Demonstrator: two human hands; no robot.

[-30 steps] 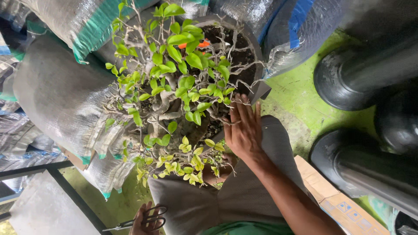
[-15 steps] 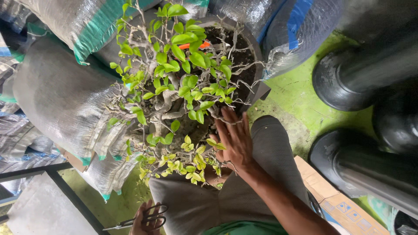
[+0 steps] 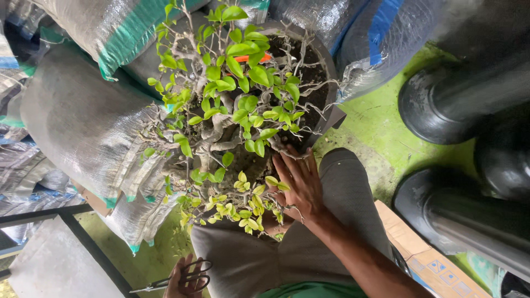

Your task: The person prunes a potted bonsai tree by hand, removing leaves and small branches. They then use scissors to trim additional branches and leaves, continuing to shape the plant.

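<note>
One bonsai tree (image 3: 232,121) in one round pot (image 3: 326,72), wedged between the knees. Right hand (image 3: 298,185) flat, fingers spread, grasping nothing, against lower branches. Left hand (image 3: 185,278) clenched on one pair of scissors (image 3: 182,278). Three black pots (image 3: 447,105) right.

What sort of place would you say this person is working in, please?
Probably a plant nursery or garden work area. A small potted tree sits among stacked woven sacks, large black pots lie on the green floor, and the left hand holds scissors.
</note>
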